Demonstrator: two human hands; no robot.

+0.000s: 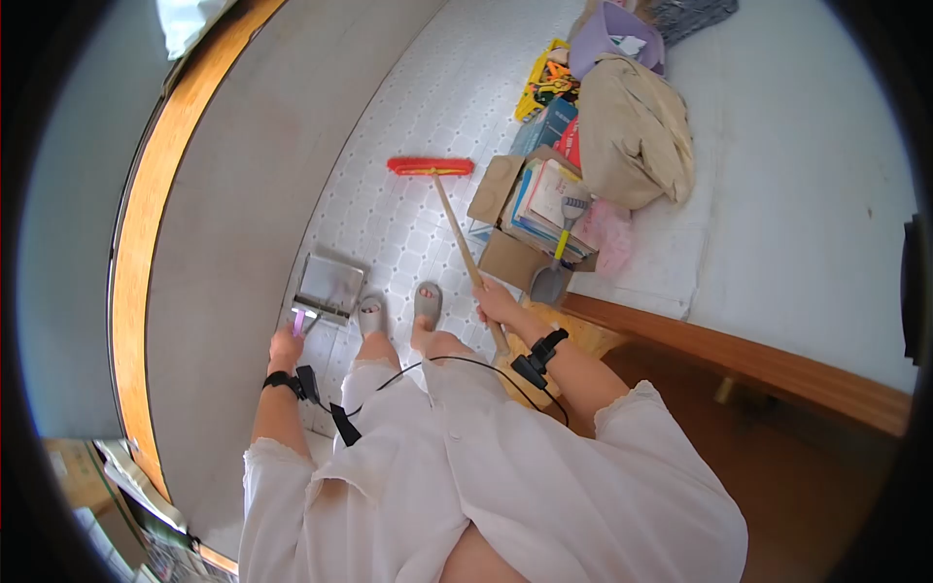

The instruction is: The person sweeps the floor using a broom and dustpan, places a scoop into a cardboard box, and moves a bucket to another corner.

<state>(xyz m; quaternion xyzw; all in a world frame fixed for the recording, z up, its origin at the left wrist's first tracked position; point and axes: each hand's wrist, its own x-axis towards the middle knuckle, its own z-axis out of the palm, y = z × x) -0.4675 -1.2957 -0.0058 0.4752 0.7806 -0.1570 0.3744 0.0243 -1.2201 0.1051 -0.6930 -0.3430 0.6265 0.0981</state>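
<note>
My right hand [500, 300] is wrapped round the wooden handle of a broom [455, 226]. The broom's red bristle head [431, 166] rests on the patterned floor, ahead of my feet. At the lower left, my left hand [286, 346] is closed on the purple handle of a metal dustpan [331, 283]. The dustpan's pan lies near the grey wall panel, to the left of my slippers. Each wrist wears a black strap with a small device, and a black cable runs between them.
Right of the broom stands an open cardboard box [510, 258] of books and papers, with a grey scoop [549, 283] on it. Beyond are a yellow basket [532, 97], beige cloth [632, 131] and purple bin [610, 37]. A wood-edged platform [739, 359] spans the right.
</note>
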